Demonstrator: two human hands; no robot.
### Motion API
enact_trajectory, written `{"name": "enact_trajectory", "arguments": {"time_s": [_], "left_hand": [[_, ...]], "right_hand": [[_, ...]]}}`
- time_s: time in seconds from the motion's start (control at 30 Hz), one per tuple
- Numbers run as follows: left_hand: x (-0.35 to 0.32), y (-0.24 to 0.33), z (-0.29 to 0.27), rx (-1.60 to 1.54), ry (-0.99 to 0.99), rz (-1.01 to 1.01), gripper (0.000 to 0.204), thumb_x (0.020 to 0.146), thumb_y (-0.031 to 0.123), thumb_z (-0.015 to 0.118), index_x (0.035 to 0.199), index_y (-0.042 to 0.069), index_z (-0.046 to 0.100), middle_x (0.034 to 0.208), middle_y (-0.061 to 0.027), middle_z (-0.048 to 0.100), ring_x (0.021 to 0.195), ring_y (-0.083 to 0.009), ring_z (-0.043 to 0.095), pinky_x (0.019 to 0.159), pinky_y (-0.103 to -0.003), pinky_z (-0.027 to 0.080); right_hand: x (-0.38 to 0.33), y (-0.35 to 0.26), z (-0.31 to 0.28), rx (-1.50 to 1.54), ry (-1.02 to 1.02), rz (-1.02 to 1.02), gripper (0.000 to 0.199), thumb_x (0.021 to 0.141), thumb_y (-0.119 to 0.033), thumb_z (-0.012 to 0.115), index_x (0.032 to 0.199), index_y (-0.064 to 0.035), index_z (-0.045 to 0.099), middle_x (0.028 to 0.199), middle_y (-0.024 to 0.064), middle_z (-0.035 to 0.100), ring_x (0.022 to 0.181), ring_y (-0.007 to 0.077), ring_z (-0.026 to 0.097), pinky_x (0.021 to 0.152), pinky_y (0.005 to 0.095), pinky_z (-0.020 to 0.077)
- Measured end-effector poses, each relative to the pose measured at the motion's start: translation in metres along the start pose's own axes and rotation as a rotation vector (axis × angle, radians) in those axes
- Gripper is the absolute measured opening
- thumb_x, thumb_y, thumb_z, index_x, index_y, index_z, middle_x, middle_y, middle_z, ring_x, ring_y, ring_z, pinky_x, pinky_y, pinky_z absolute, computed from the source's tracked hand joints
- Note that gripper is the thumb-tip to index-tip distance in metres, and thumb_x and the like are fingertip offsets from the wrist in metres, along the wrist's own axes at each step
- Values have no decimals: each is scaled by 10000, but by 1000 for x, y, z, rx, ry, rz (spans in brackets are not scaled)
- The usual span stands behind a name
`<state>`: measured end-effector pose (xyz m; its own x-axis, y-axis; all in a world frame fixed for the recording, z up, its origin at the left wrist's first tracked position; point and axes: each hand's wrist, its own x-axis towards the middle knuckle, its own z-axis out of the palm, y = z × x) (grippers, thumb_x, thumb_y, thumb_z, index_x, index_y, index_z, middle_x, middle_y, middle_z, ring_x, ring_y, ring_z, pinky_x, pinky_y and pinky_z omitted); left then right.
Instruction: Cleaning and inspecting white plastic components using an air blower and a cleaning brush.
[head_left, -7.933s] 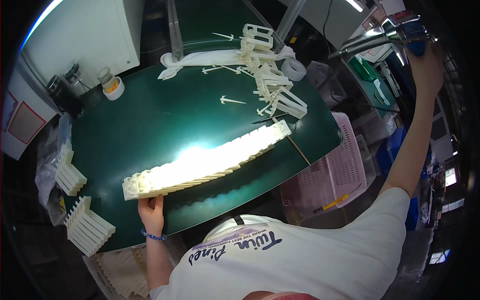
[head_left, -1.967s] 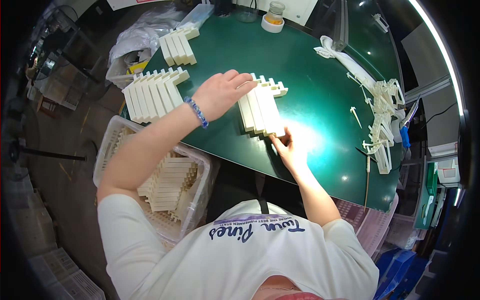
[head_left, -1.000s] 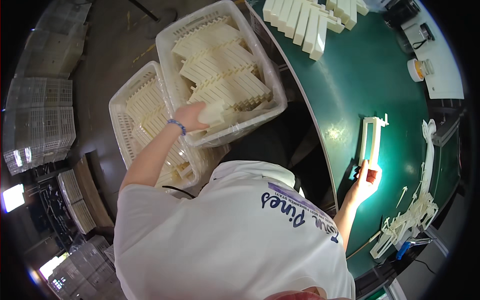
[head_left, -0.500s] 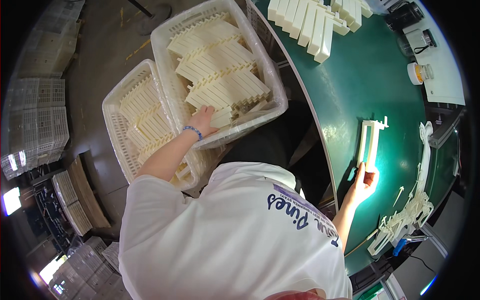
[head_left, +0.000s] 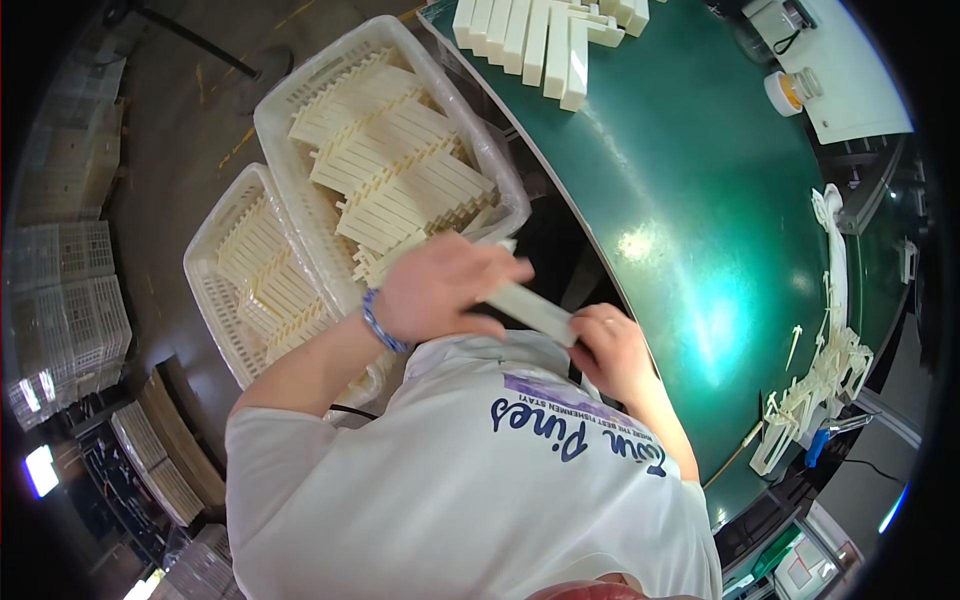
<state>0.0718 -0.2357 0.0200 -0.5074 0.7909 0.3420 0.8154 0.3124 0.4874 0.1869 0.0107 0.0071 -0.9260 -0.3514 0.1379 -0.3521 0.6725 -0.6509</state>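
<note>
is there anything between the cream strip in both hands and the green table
Nothing visible blocks it. The left hand and right hand hold the cream strip over the dark gap beside the green table, whose near part is bare. The white crate sits on the other side.

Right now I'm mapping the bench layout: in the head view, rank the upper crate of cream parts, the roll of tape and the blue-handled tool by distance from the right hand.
1. Upper crate of cream parts, up-left of the right hand.
2. Blue-handled tool, to its right at the table's edge.
3. Roll of tape, far corner, upper right.
</note>
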Motion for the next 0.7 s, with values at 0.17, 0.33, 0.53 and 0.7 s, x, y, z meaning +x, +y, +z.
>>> {"name": "enact_trajectory", "arguments": {"time_s": [0.17, 0.33, 0.53, 0.7], "left_hand": [[-25, -17, 40, 44, -275, -157, 265, 750, 323, 675, 848, 94, 583, 806, -68, 607, 696, -258, 581, 611, -358, 470], [-38, -118, 84, -43, -135, -744, 268, 814, 275, 623, 813, 26, 523, 708, -147, 586, 689, -347, 576, 607, -417, 447], [-24, -158, 137, 65, -635, -646, 265, 784, 256, 629, 880, 18, 561, 809, -198, 620, 791, -375, 598, 691, -440, 467], [-20, -190, 193, 148, -692, -620, 410, 787, 286, 608, 1114, 46, 550, 978, -247, 612, 941, -391, 582, 820, -435, 469]], "right_hand": [[8, -6, 5, 89, 115, 46, 473, 693, -7, 678, 1145, -43, 547, 1123, 136, 560, 975, 305, 569, 763, 334, 496], [-29, 7, -18, 39, 252, 282, 353, 705, 21, 674, 1047, -34, 606, 1004, 116, 610, 858, 261, 603, 720, 316, 495], [-49, -3, -14, -48, 277, 258, 224, 712, -8, 672, 930, -52, 639, 878, 88, 626, 788, 252, 603, 685, 318, 489], [-74, -9, -5, -106, 329, 338, 189, 727, -62, 676, 911, -73, 636, 863, 62, 622, 777, 239, 600, 670, 329, 486]]}}
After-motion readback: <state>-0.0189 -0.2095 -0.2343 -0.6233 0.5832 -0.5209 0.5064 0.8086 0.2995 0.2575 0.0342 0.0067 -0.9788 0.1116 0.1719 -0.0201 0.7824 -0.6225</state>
